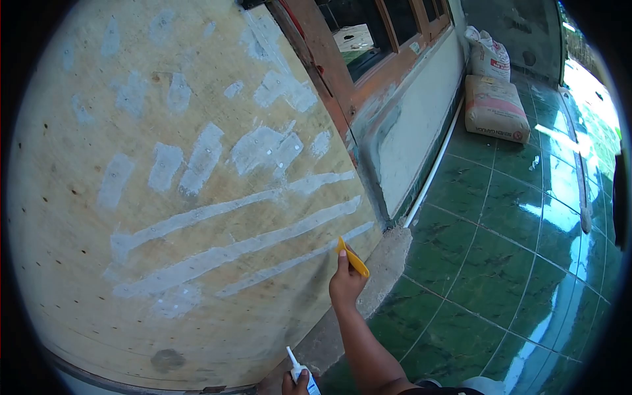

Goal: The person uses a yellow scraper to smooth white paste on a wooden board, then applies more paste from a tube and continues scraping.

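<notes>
My right hand point(346, 286) is closed around a yellow scraper point(355, 259), its tip right at the right end of the lowest filler strip point(283, 266) on the wooden board point(217, 349). Low in the view, my left hand point(294, 383) grips a white tube point(303, 373) with a long pointed nozzle, angled up toward the board; the tube's lower end runs out of the frame. Pale filler patches point(201, 158) and two longer filler strips point(243, 247) cover much of the board above.
Green floor tiles point(454, 257) stretch away to the right, wet or shiny in places. A stacked pair of sacks, a brown one point(497, 115) and a white one point(488, 58), stands by the wall. A white pipe point(434, 164) runs along the wall base, under a wooden window frame point(375, 85).
</notes>
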{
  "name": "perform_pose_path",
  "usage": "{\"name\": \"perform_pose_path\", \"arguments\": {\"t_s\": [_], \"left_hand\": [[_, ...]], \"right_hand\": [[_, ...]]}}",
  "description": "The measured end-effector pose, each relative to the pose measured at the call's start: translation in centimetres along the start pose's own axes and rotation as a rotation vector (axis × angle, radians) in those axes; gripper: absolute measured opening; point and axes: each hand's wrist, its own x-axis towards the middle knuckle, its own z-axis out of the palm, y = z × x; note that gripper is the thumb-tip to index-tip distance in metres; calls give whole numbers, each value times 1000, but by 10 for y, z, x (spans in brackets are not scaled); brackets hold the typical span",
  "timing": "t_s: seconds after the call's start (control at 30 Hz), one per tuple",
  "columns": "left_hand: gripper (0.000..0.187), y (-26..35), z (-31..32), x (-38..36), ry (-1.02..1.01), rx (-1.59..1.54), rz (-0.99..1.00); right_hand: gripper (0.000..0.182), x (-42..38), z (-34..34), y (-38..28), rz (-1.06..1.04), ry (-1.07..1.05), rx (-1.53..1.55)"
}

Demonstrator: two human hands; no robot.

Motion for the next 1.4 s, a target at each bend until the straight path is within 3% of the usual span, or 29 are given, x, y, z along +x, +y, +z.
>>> {"name": "perform_pose_path", "arguments": {"t_s": [0.1,0.2,0.3,0.33,0.43,0.57,0.6,0.7,0.8,0.9,1.03,1.07,1.13,1.17,1.2,1.3,1.33,1.4], "left_hand": [[25,13,-2,-26,42,-1,35],[24,-13,-31,-44,38,59,26],[23,-16,-40,-64,133,99,29],[24,-54,-62,-64,131,89,-110],[26,-43,-63,-65,135,213,-58],[24,-69,-70,-43,249,103,-165],[21,-95,-83,-28,142,94,-219],[19,-60,-55,-14,94,-132,-103],[25,-57,-63,-11,30,96,47],[42,-64,-81,4,-210,103,126],[52,-112,-84,28,-398,26,140],[53,-129,-84,36,-419,-1,142],[55,-154,-89,51,-447,-59,147],[57,-157,-96,58,-464,-87,152],[66,-64,-96,25,-509,-54,-365],[61,-140,-71,65,-122,194,26],[53,-77,-77,33,-163,39,-119],[53,-73,-77,33,-226,23,-122]], "right_hand": [[27,84,-41,34,-37,113,-179],[27,134,-59,71,-36,175,-251],[30,134,-52,84,-29,84,-315],[30,127,-44,89,-95,82,-255],[29,113,-27,81,-61,148,-250],[29,42,19,35,-144,146,-192],[29,20,26,18,-127,131,-228],[27,-40,46,-10,-128,110,-246],[24,-104,64,-48,-219,14,-230],[24,-165,84,-84,-422,-97,-279],[28,-242,99,-135,-527,-393,-35],[26,-249,88,-140,-376,-642,4],[23,-235,83,-119,-336,-427,-8],[22,-220,81,-106,-165,-252,67],[25,-199,78,-93,-157,-85,70],[27,-161,68,-66,-197,-2,-100],[26,-165,71,-63,-188,-10,-167],[25,-188,86,-74,-209,8,-285]]}}
